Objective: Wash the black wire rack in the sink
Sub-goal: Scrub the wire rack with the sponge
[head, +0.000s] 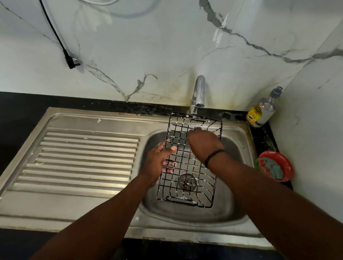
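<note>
The black wire rack (187, 183) hangs over the steel sink bowl (230, 209), its far end under the tap (198, 95). White suds cling to its wires. My left hand (158, 159) grips the rack's left edge, thumb on top and fingers showing beneath the grid. My right hand (203, 143), with a black band at the wrist, presses down on the upper part of the grid, fingers curled; whether it holds a scrubber is hidden. The drain (187, 182) shows through the wires.
A ribbed steel drainboard (80, 160) lies left of the bowl. A dish-soap bottle (263, 109) stands in the back right corner. A red bowl (274, 166) with a sponge sits on the right counter. A black plug (72, 60) dangles on the marble wall.
</note>
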